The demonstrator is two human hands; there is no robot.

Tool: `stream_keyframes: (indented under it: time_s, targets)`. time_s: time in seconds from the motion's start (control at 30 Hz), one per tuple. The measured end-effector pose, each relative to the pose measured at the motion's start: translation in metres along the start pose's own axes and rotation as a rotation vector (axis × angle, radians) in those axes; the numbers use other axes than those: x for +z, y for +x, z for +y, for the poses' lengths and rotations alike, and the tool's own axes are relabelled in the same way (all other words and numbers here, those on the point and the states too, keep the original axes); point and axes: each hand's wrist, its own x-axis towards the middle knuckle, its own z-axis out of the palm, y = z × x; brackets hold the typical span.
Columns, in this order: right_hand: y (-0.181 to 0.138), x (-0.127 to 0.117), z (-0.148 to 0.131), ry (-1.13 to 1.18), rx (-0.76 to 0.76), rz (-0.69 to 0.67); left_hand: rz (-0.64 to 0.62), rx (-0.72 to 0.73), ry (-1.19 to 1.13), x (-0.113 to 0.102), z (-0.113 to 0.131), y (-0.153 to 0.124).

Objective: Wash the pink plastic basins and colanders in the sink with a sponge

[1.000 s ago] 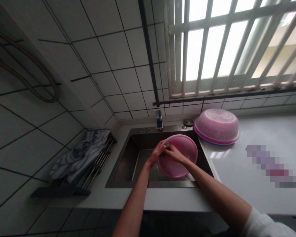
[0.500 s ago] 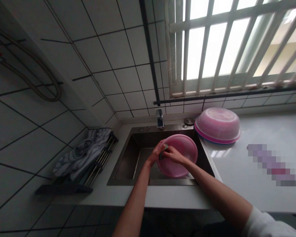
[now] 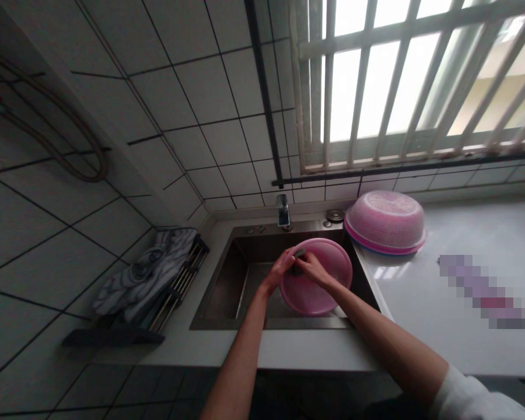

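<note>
A pink plastic basin (image 3: pixel 321 280) is tilted inside the steel sink (image 3: pixel 227 280). My left hand (image 3: pixel 279 273) grips the basin's left rim with curled fingers. My right hand (image 3: pixel 311 268) is closed on a small dark scrubbing pad (image 3: pixel 298 254) and presses it against the basin near the upper left rim. Both hands touch at the rim, below the tap (image 3: pixel 282 212).
Pink and blue basins (image 3: pixel 385 223) lie upside down, stacked, on the white counter (image 3: pixel 464 245) right of the sink. A patterned cloth (image 3: pixel 144 274) lies on a rack left of the sink. A barred window stands above the tiled wall.
My right hand with the pad has slid slightly up along the basin's rim. The basin has tipped a little. My left hand keeps its hold.
</note>
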Motion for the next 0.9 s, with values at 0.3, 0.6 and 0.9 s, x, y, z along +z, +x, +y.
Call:
stream_keyframes:
  time_s: [0.3, 0.6, 0.9]
  targets:
    - [0.000, 0.002, -0.001, -0.021, -0.001, -0.102, 0.026, -0.006, 0.005, -0.003, -0.002, 0.000]
    - [-0.003, 0.004, -0.003, -0.032, -0.021, -0.162, 0.005, 0.010, 0.017, -0.002, 0.001, -0.001]
    - [0.001, -0.003, -0.005, -0.009, 0.001, 0.025, 0.004, 0.012, 0.018, -0.002, 0.000, -0.001]
